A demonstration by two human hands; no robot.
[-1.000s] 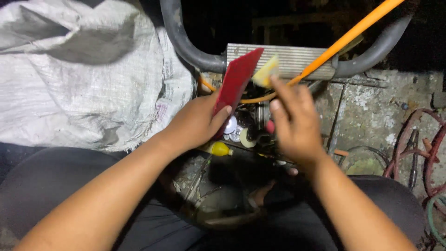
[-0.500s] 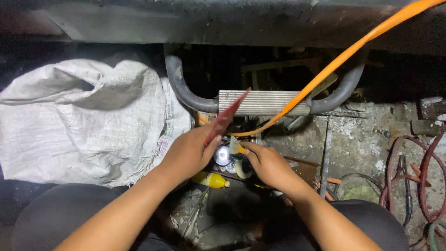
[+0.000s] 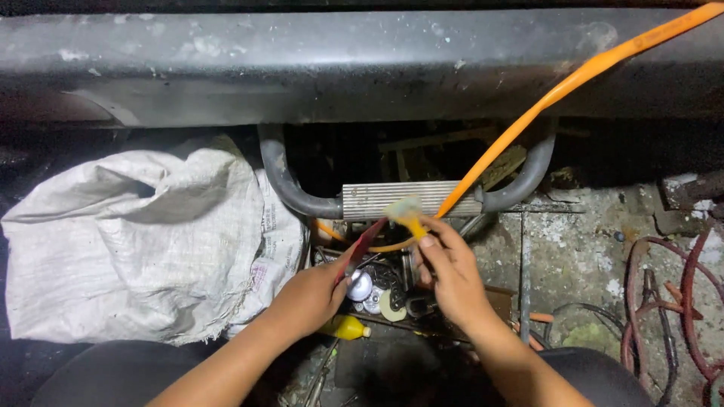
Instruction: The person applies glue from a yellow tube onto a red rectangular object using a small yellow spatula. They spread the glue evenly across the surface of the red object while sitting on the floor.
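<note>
at the far left, about nine o'clock of the picture, a big white woven sack (image 3: 128, 241) lies crumpled on the dark ground, with its right edge near the person's left forearm. the left arm comes up from the bottom at about seven o'clock and points toward one o'clock; the left hand (image 3: 313, 298) is turned with its back to the camera, and its fingers are clenched around the lower end of a thin red flat piece (image 3: 362, 247), which stands tilted up toward the one o'clock direction. just under this hand, at about five o'clock from it, a small yellow bottle (image 3: 345, 327) lies on its side among round metal parts (image 3: 360, 286) in a cluttered box of tools. the right arm enters from about five o'clock and reaches toward eleven o'clock; the right hand (image 3: 449, 275) has its fingers pinched together, grasping the yellow end (image 3: 407, 215) of an orange hose (image 3: 543, 102), which is blurred there. the hose runs away to the upper right corner, about two o'clock. both hands are near each other, just in front of a ribbed silver metal block (image 3: 392, 200) with a curved grey pipe (image 3: 280, 177) on each side. across the top a wide dark metal beam (image 3: 339, 64) goes from side to side. at the right, about three to four o'clock, the ground is rough stained concrete (image 3: 588, 249), and reddish wire loops (image 3: 679, 301) lie there.
</note>
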